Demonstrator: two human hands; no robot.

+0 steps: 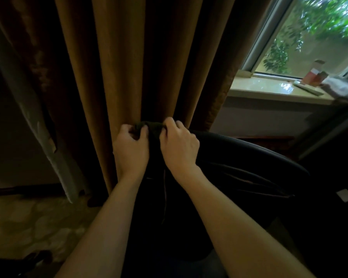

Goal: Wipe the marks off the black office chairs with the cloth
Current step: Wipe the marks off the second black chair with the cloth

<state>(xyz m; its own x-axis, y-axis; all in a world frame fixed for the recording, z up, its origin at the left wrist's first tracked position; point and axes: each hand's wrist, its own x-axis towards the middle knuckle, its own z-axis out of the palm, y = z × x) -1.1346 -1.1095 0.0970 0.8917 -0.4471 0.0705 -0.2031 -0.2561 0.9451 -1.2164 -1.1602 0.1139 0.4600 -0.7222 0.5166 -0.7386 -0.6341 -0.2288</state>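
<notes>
Head view: we have both hands up at the top edge of the black office chair [249,157] backrest, which stands against the brown curtain [119,67]. Our left hand [132,149] and right hand [178,146] each pinch the dark cloth [149,127] with curled fingers, so it lies bunched between them on the top edge. We judge the cloth light, soft and limp, easy to fold; it is best gripped by a bunched wad under the fingers, not by a loose corner. Its long axis runs left to right along the backrest edge. The chair's padded back looks smooth and yielding, so we would press firmly. Marks are too dark to make out.
</notes>
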